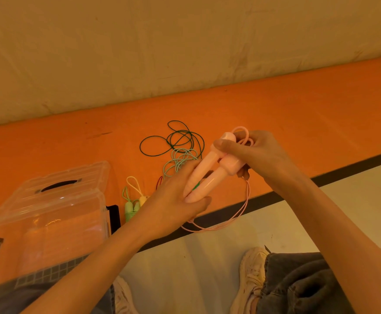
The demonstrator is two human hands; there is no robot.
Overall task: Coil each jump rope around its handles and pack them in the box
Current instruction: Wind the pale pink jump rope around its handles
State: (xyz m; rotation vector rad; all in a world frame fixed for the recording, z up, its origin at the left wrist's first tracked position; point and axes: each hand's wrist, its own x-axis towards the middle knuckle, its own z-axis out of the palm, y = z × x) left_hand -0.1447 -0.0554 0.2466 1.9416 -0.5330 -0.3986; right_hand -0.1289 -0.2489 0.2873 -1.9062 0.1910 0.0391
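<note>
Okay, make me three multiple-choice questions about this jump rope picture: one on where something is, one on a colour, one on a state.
1. Where is the clear box?
A. left of the hands
B. right of the hands
C. on the lap

2. What colour are the held handles?
A. blue
B. pink
C. black

3. How is the dark green rope?
A. packed
B. loose on the orange surface
C. held

Answers: 1 A, it sits at the left edge. 2 B, both hands, left hand and right hand, hold pink handles. 3 B, it lies in open loops.
</note>
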